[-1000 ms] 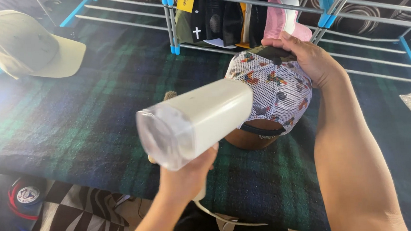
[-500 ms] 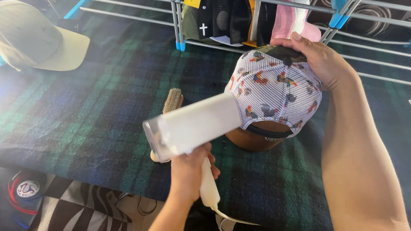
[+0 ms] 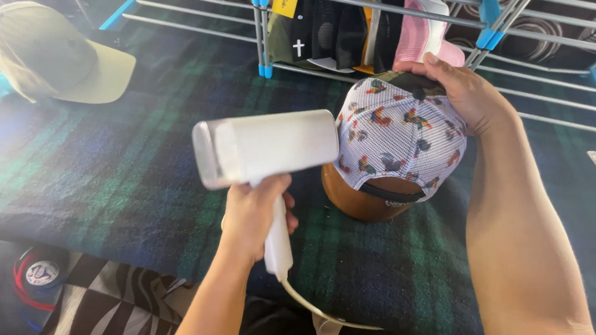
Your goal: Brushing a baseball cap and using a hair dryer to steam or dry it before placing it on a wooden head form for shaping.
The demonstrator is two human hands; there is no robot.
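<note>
Left hand [image 3: 254, 216] clenched on white steamer [image 3: 265, 149], nose at patterned cap [image 3: 397, 136], right hand [image 3: 464, 93] gripping cap steady on brown mold [image 3: 356, 198].

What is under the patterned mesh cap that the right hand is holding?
The patterned mesh cap sits over a rounded brown form on the plaid cloth. Only the form's lower front shows; the rest is covered. The right hand grips the cap's brim.

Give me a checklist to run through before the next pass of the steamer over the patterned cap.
1. Left hand wrapped around white steamer handle: ok.
2. Right hand steadies patterned cap at its front: ok.
3. Cap seated on brown form: ok.
4. Steamer nozzle faces cap: ok.
5. Steam coming out: cannot tell.
6. Cord hangs free below handle: ok.
</note>
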